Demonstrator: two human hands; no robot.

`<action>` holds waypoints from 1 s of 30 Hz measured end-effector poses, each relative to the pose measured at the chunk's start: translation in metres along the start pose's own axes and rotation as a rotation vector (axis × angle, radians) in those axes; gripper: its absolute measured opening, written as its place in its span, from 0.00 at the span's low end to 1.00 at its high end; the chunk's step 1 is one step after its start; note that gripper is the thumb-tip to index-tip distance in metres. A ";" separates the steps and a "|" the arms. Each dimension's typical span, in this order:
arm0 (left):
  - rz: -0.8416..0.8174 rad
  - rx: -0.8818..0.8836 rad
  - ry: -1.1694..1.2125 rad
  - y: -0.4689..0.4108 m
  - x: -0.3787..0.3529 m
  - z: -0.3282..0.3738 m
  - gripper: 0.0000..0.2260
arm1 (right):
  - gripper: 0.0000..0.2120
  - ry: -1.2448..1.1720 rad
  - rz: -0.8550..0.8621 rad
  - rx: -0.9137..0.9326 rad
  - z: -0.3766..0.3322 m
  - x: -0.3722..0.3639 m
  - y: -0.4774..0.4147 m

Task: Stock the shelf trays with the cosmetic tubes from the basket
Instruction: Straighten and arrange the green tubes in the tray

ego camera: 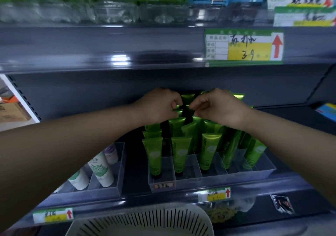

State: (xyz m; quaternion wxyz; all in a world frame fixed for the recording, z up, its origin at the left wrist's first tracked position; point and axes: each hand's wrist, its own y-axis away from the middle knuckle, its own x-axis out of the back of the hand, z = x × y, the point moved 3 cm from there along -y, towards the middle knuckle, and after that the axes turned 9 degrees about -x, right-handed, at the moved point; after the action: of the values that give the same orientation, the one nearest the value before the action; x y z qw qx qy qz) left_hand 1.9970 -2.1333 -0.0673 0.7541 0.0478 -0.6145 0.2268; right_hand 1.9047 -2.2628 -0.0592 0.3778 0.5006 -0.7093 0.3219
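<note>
Nearest us, the white basket (141, 223) sits under the shelf lip (145, 200), its contents out of view; beyond it the clear tray (200, 181) holds green tubes (209, 150) standing cap-down in rows reaching up to our fingers (177, 100). At the back row our left hand (158, 106) and right hand (218, 106) pinch crimped tube tops with curled fingers, fingertips nearly meeting; we should press these straight down, without tipping the tubes just below the fingers.

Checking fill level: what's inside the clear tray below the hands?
The clear tray holds green tubes standing cap-down, several rows deep. The left hand and right hand, pinching tube tops, cover the back rows; their fill can't be seen.
</note>
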 end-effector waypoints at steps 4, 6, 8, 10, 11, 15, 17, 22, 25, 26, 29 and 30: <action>-0.052 -0.001 0.015 0.001 -0.008 -0.001 0.14 | 0.11 0.082 -0.042 0.035 0.001 -0.013 0.006; -0.061 -0.006 0.016 0.001 -0.009 -0.001 0.12 | 0.10 0.136 -0.042 0.056 0.000 -0.017 0.007; -0.071 -0.006 0.005 0.001 -0.011 -0.001 0.11 | 0.10 0.172 -0.034 0.071 0.000 -0.020 0.008; -0.079 -0.007 -0.016 0.001 -0.013 -0.002 0.10 | 0.10 0.193 -0.023 0.080 -0.001 -0.023 0.008; -0.080 -0.005 -0.022 0.002 -0.014 -0.002 0.10 | 0.10 0.206 -0.020 0.084 -0.001 -0.024 0.008; -0.073 -0.010 -0.053 0.002 -0.014 -0.001 0.10 | 0.09 0.233 -0.025 0.094 -0.003 -0.027 0.007; -0.061 -0.018 -0.072 0.002 -0.014 0.000 0.10 | 0.08 0.231 -0.035 0.094 -0.004 -0.028 0.007; -0.045 -0.041 -0.108 0.002 -0.016 0.001 0.11 | 0.08 0.207 -0.045 0.087 -0.005 -0.029 0.006; -0.040 -0.038 -0.121 0.002 -0.016 0.000 0.11 | 0.07 0.181 -0.050 0.076 -0.007 -0.030 0.006; -0.040 -0.037 -0.125 0.002 -0.016 0.000 0.11 | 0.07 0.170 -0.051 0.073 -0.008 -0.030 0.006; -0.036 -0.044 -0.137 0.002 -0.016 0.001 0.10 | 0.07 0.137 -0.050 0.069 -0.011 -0.029 0.006; -0.032 -0.044 -0.138 0.003 -0.016 0.000 0.10 | 0.07 0.131 -0.052 0.069 -0.012 -0.030 0.006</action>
State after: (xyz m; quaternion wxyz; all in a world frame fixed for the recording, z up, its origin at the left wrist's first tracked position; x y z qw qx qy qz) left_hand 1.9934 -2.1357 -0.0827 0.7143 0.0567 -0.6691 0.1974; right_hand 1.9080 -2.2373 -0.0791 0.4142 0.5095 -0.6583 0.3681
